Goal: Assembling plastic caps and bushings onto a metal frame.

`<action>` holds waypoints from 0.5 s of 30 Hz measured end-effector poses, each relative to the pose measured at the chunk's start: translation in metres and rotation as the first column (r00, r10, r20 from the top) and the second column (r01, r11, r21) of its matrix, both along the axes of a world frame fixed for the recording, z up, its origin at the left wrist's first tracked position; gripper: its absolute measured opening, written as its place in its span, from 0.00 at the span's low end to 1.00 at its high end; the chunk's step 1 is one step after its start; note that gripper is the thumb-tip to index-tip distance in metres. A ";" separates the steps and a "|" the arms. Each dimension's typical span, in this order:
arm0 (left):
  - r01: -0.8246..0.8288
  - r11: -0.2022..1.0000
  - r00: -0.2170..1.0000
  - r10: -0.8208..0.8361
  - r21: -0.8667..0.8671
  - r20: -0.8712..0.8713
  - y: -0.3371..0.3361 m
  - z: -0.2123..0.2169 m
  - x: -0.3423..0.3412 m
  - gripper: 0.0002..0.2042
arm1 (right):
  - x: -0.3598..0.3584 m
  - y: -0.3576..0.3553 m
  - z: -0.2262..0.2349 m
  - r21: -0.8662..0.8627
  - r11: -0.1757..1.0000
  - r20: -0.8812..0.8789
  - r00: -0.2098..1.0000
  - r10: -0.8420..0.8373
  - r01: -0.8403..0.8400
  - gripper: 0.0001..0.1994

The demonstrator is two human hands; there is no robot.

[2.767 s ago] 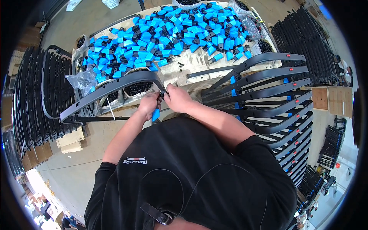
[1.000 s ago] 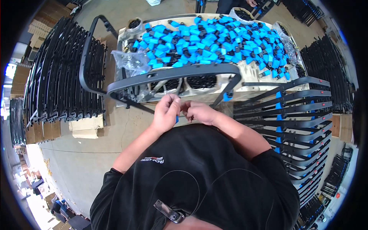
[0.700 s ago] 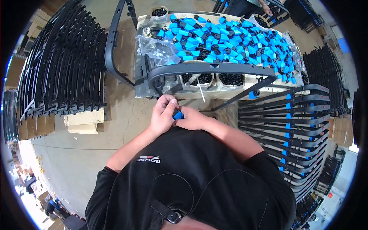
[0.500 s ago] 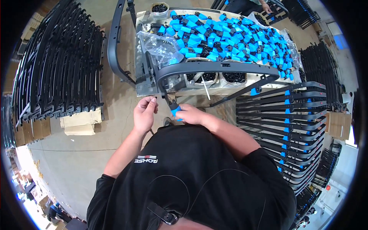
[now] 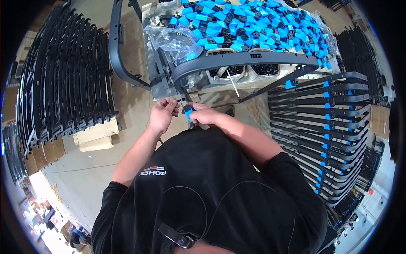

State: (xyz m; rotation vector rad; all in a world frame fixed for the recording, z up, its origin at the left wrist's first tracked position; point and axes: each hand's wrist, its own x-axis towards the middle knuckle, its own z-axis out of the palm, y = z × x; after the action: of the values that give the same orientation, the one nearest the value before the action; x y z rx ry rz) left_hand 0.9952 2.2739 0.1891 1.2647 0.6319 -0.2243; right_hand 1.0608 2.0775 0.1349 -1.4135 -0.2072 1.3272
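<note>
My right hand (image 5: pixel 204 115) is wrapped round a blue-and-black plastic cap (image 5: pixel 189 113), which sits at the near end of a dark curved metal frame (image 5: pixel 224 62). Just left of the cap, my left hand (image 5: pixel 163 115) is closed in a pinch with its fingertips close to the frame's end. Whatever those fingers hold is too small to make out. The frame arches over the near edge of the worktable (image 5: pixel 163 91), and a second blue cap (image 5: pixel 290 84) is on its right leg.
Many blue-and-black caps (image 5: pixel 258 27) are heaped on the table beside a clear plastic bag (image 5: pixel 175 40) and tubs of small black parts (image 5: pixel 264 70). Racked dark frames (image 5: pixel 67 72) stand at left; frames with blue caps (image 5: pixel 321 127) are stacked at right.
My left hand has moved nearer the cap, its fingers still pinched. My right hand keeps its hold, and the cap is tilted differently. The view has shifted, raising the table in the picture.
</note>
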 end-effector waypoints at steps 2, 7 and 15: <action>0.019 1.000 1.000 -0.019 -0.015 0.023 0.002 0.003 -0.003 0.07 | -0.002 0.004 0.008 -0.033 0.999 0.009 1.000 -0.030 0.030 0.32; -0.014 0.993 0.998 0.020 -0.113 0.054 0.008 0.005 -0.003 0.06 | -0.006 0.013 0.018 -0.082 0.978 0.051 0.981 -0.189 0.193 0.30; -0.059 0.986 0.998 0.057 -0.157 -0.015 0.006 0.007 -0.006 0.06 | -0.015 0.021 0.013 -0.048 0.952 0.060 0.952 -0.300 0.303 0.31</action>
State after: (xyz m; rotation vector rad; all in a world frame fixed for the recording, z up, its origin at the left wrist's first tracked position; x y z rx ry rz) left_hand 0.9894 2.2801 0.1961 1.0921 0.6461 -0.2278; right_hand 1.0457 2.0988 0.1481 -1.4629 0.0142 1.0521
